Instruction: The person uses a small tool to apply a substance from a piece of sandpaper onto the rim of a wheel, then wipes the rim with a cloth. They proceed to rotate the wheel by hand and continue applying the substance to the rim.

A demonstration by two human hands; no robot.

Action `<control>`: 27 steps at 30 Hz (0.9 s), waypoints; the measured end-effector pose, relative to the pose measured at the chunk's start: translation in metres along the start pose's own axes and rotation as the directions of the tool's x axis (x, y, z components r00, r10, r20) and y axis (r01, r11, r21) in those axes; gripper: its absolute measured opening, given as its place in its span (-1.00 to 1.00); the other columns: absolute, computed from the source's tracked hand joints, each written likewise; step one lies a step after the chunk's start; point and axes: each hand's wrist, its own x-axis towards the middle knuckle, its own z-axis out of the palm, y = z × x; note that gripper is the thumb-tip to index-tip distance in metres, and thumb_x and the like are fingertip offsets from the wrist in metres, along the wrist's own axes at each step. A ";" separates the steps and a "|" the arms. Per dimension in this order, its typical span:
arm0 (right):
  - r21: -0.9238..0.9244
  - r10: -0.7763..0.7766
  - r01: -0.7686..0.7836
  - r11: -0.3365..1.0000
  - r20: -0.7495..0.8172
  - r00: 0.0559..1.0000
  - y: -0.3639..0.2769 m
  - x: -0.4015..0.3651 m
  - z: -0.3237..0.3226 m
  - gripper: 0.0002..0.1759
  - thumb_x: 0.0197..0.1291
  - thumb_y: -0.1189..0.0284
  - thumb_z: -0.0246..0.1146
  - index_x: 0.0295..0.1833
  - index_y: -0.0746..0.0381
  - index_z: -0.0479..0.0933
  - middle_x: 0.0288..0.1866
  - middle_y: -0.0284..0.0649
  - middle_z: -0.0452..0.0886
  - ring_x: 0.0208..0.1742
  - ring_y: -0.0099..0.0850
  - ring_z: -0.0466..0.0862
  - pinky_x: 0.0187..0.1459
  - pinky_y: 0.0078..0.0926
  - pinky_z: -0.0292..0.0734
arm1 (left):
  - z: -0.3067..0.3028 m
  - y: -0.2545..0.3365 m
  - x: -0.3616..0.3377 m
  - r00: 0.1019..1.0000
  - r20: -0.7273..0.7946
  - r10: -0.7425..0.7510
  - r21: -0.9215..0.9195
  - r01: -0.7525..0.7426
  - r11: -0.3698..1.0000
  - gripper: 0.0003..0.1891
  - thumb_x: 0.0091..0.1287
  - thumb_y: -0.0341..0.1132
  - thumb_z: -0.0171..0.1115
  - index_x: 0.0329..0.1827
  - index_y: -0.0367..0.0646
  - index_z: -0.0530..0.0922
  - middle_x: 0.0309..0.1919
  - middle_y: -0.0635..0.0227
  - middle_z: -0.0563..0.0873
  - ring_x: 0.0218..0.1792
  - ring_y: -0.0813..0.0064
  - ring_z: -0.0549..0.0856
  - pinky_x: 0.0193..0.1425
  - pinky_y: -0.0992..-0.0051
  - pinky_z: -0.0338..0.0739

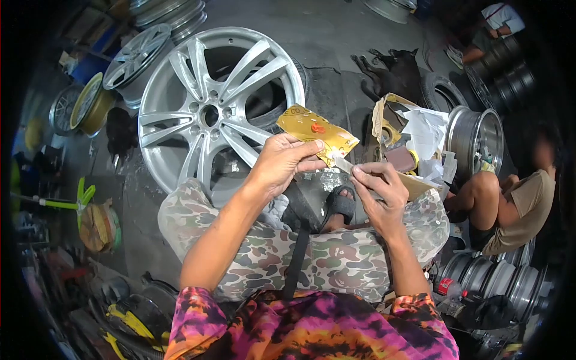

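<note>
My left hand [282, 162] pinches a stiff yellow printed sheet [303, 127] between thumb and fingers. A small orange-red dab of paste [318, 128] sits on the sheet, with whitish smears near its right edge. In my right hand [384, 195] is a small flat putty scraper [343, 164], its end at the sheet's lower right corner. My right fingers hide part of the scraper. Just beyond my left hand, a large silver alloy wheel [209, 117] with split spokes leans in front of my legs, over a dark tire.
An open cardboard box [378, 129] with papers and a brown pad stands right of my hands. More rims [474, 141] lie at right and upper left. A dog [396, 72] lies on the floor [327, 36]. One person [522, 207] sits at right; another [498, 27] is farther back.
</note>
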 end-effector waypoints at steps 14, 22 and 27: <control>0.162 0.143 -0.155 0.975 0.086 0.986 -0.002 0.005 -0.012 -0.79 0.11 0.67 0.41 -0.10 0.37 0.74 -0.21 -0.11 0.73 -0.20 -0.39 0.72 -0.16 -0.53 0.58 | 0.007 0.006 -0.008 0.973 0.052 0.225 0.299 -0.230 0.926 -0.72 0.41 -0.45 0.30 0.11 -0.45 0.61 -0.06 0.12 0.77 -0.11 0.50 0.78 -0.13 0.60 0.77; 0.181 0.179 -0.181 0.967 0.027 0.983 0.004 0.005 -0.016 -0.83 0.21 0.66 0.36 -0.08 0.39 0.73 -0.25 -0.21 0.71 -0.29 -0.54 0.68 -0.26 -0.64 0.57 | 0.009 0.011 -0.010 0.970 0.069 0.233 0.315 -0.243 0.917 -0.76 0.41 -0.49 0.28 0.07 -0.44 0.62 -0.09 0.12 0.77 -0.09 0.47 0.78 -0.08 0.57 0.77; 0.428 0.464 -0.472 0.771 0.132 0.876 -0.008 0.005 -0.006 -0.84 0.30 0.61 0.34 -0.03 0.41 0.70 -0.25 -0.25 0.67 -0.32 -0.59 0.67 -0.32 -0.70 0.55 | 0.013 0.010 -0.011 0.944 0.198 0.262 0.323 -0.315 0.892 -0.77 0.41 -0.52 0.27 0.07 -0.48 0.62 -0.15 0.14 0.76 -0.11 0.51 0.77 -0.10 0.61 0.76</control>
